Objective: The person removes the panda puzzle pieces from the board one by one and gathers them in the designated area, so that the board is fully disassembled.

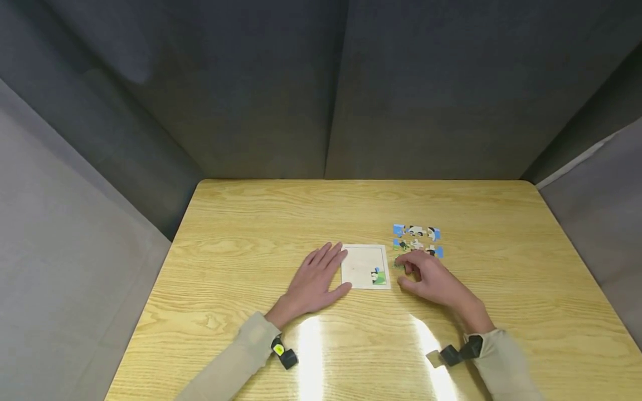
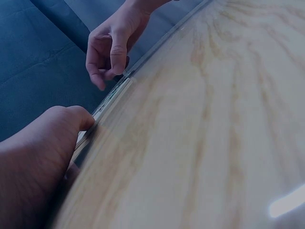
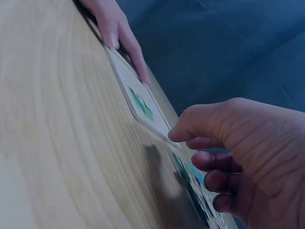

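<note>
My left hand (image 1: 316, 281) lies flat with straight fingers, its fingertips and thumb on the left edge of a square white puzzle board (image 1: 358, 259). In the board's lower right corner sits a green puzzle piece (image 1: 381, 277) with part of a panda on it. My right hand (image 1: 426, 278) is just right of the board, fingers loosely bent and thumb apart, with nothing between them in the right wrist view. Its fingertips are right at a green piece (image 1: 398, 262). Other panda pieces (image 1: 416, 231) lie in rows beyond it, partly hidden by the hand.
The wooden table (image 1: 251, 223) has rounded far corners. A dark grey curtain (image 1: 251, 111) stands behind it, with lighter grey panels (image 1: 65, 239) at the sides. Each wrist wears a black camera band (image 1: 461, 351).
</note>
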A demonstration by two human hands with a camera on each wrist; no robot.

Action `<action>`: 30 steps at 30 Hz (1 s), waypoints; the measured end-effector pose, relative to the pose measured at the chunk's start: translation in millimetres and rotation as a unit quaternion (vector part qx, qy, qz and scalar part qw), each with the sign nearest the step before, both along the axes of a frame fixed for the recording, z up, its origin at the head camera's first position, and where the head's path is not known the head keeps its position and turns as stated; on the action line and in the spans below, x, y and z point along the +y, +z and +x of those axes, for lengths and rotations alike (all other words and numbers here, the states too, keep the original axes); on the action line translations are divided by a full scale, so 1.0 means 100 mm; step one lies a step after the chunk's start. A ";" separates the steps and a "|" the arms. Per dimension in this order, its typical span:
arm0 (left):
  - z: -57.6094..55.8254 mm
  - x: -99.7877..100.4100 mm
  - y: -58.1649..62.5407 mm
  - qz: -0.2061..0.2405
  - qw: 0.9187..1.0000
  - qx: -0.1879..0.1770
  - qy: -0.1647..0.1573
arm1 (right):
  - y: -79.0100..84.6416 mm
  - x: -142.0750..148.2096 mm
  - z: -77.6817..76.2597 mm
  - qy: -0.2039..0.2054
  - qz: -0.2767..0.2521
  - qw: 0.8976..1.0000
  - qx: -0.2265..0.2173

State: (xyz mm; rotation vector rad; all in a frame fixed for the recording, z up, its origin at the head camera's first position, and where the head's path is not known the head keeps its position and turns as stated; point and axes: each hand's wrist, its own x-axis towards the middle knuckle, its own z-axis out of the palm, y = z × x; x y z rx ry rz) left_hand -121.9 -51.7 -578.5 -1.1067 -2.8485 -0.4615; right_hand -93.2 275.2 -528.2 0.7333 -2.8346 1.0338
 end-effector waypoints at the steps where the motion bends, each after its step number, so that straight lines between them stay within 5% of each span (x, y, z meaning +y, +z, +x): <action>1: 0.00 0.00 0.00 0.000 1.000 0.000 0.000 | 0.00 -0.03 0.00 0.005 0.001 1.000 -0.003; 19: 0.01 0.00 0.00 0.003 1.000 -0.009 0.004 | 0.04 -0.34 -0.02 0.037 0.024 0.992 -0.120; 30: 0.02 0.00 0.03 0.010 1.000 -0.010 0.002 | 0.10 -0.39 -0.05 0.034 0.025 0.991 -0.129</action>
